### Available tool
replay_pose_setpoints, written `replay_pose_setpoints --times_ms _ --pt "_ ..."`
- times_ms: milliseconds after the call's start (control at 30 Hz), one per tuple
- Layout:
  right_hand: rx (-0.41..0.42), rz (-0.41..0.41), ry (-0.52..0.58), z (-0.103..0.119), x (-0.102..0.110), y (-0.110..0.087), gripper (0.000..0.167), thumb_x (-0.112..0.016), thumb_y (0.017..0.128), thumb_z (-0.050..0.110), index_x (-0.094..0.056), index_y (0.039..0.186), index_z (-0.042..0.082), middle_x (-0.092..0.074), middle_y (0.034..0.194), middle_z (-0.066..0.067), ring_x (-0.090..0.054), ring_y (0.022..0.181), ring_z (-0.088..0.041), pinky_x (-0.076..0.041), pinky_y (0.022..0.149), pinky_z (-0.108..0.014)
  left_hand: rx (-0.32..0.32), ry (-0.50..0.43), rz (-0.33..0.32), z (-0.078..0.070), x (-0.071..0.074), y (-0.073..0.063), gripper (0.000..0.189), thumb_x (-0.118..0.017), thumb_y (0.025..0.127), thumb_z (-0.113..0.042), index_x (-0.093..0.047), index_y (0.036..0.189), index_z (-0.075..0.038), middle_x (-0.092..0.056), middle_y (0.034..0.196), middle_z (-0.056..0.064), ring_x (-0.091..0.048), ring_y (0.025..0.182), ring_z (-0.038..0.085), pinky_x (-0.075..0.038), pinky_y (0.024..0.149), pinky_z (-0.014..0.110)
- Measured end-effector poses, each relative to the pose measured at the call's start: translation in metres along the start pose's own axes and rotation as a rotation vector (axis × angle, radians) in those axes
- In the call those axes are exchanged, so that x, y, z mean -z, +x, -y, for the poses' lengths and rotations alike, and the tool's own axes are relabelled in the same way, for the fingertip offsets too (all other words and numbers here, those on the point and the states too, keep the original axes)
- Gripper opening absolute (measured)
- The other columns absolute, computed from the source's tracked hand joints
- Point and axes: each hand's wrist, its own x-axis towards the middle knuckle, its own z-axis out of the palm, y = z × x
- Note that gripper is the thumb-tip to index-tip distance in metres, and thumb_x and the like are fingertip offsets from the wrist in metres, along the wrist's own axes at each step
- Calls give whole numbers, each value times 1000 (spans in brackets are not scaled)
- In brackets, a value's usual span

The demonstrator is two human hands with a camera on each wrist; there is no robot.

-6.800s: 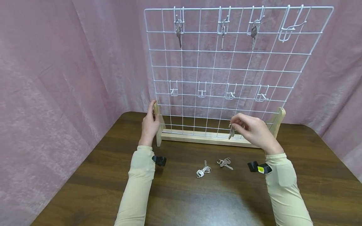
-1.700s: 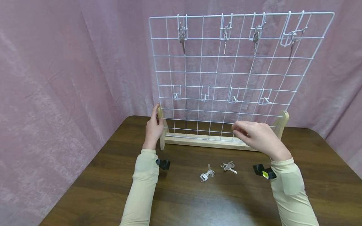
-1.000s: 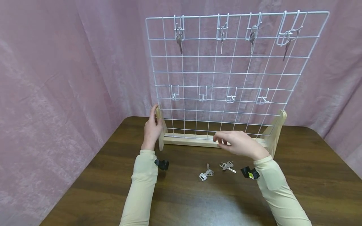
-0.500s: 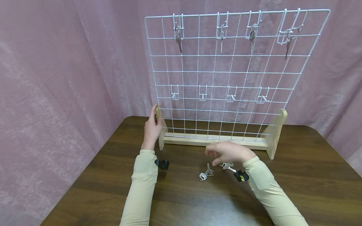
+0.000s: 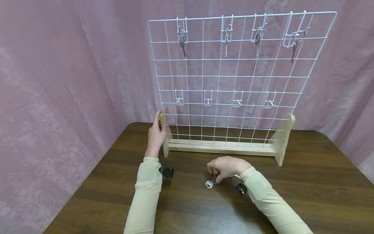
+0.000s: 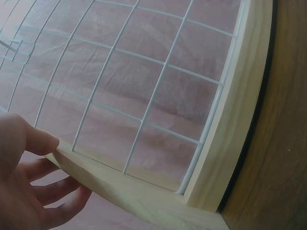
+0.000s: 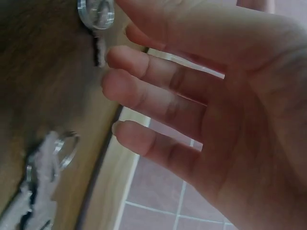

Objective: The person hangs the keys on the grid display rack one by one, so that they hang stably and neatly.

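Note:
My left hand [image 5: 156, 136] grips the left wooden upright [image 6: 110, 187] of a stand, thumb on one side and fingers round the other. The stand carries a white wire grid [image 5: 230, 76]. Low over the table, my right hand [image 5: 228, 167] has its thumb and fingertips parted at a set of keys on a ring [image 5: 209, 184]; in the right wrist view these keys [image 7: 97, 14] lie just past the fingertips, nothing held. A second set of keys [image 7: 41, 187] lies beside it, mostly hidden under the right hand in the head view.
Keys hang from the top-row hooks: far-left key [image 5: 182, 42], second key [image 5: 226, 42], third key [image 5: 257, 39] and far-right key [image 5: 294, 48]. A lower row of bare hooks [image 5: 208, 101] sits mid-grid. Wooden table [image 5: 187, 208] underneath, pink curtain [image 5: 73, 97] behind.
A key my right hand held earlier now hangs on the far-right top hook. That hand has since moved down and left to the keys on the table. The left hand stays put.

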Motion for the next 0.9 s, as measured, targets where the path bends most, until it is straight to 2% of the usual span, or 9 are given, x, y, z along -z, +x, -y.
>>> replay_pose_setpoints --times_ms 200,400,567,900 --pt "7 30 38 -4 -5 3 22 -77 72 10 -60 85 13 -53 63 10 -43 59 2 -37 56 -15 1 14 -7 0 0 0 58 -46 100 -12 -28 149 -38 -51 143 19 -63 111 40 -54 83 54" --pt "13 40 47 -5 -7 4 20 -77 74 11 -59 82 13 -53 65 10 -43 59 2 -38 57 -15 -15 29 -20 0 0 1 58 -47 99 -11 -30 148 -35 -54 140 19 -63 110 39 -54 84 53" --pt "17 41 34 -4 -7 4 21 -78 75 12 -57 81 13 -52 63 10 -42 58 2 -36 56 -15 -6 25 -21 1 -1 1 58 -47 99 -11 -30 147 -38 -54 140 19 -63 110 38 -54 84 52" --pt "104 13 15 -5 -7 6 18 -77 78 14 -58 80 15 -53 61 9 -41 57 4 -36 55 -15 -15 30 -28 1 -2 1 58 -48 98 -11 -31 148 -35 -55 139 19 -64 109 39 -54 83 53"
